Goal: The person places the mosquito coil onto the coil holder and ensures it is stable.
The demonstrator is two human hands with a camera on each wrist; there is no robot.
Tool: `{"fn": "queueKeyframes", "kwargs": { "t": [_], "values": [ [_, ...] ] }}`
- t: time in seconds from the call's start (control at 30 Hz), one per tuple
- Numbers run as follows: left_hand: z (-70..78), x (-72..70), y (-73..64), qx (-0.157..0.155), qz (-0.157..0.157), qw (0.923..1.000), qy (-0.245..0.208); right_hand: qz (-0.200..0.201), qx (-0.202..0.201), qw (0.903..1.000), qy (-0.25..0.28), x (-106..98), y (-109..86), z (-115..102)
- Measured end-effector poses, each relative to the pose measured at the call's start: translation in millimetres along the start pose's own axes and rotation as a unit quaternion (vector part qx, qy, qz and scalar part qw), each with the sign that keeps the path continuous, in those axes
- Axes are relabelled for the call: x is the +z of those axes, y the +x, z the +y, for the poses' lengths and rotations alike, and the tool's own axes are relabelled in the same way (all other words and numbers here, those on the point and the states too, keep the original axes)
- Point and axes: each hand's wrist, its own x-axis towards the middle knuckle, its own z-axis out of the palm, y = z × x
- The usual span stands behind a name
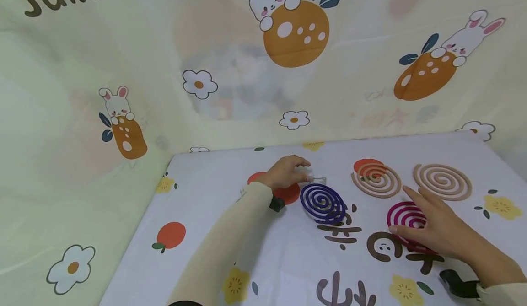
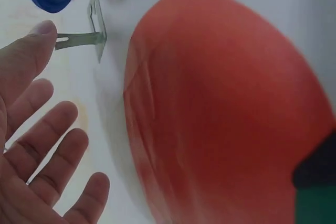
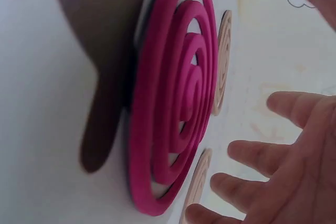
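Pale sleeve [image 1: 218, 251] sweeps in nearest the head camera, and I follow it up to the left hand [image 1: 284, 173], reaching across the printed cloth [image 1: 284, 260] towards a small metal stand [image 2: 97, 38]. On the left wrist feed I've got its fingers loosely spread, gripping nothing I can see; the thumb tip sits right at the end of the metal strip, though whether it's touching or merely in front, I can't tell. Just on the near side of that stand, flat on the cloth, lies the dark blue coil [image 1: 323, 201]. Over to the right hand [image 1: 446, 228]: thumb and forefinger wide apart above the magenta coil [image 3: 190, 98], partly hiding it from my head view. On the right wrist feed its fingers are extended, with a gap between the fingertips and the coil, nothing held. Beyond them, two tan coils [image 1: 375, 181] lie side by side, well apart from the blue one.
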Motion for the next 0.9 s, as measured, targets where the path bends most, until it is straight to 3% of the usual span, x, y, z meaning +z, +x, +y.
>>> {"fn": "queueKeyframes", "kwargs": {
  "t": [0.27,0.6,0.9],
  "values": [
    [-3.9,9.8,7.5,-0.002,-0.020,0.9998,0.005,-0.023,0.023,0.9994,-0.012,6,-1.0,5],
    [-7.0,15.2,17.9,0.044,-0.013,0.9983,0.036,-0.019,0.020,0.9995,-0.016,10,-2.9,5],
    [-1.0,15.5,15.2,0.041,-0.004,0.9980,0.049,-0.011,0.008,0.9993,-0.035,13,-2.6,3]
  ]
}}
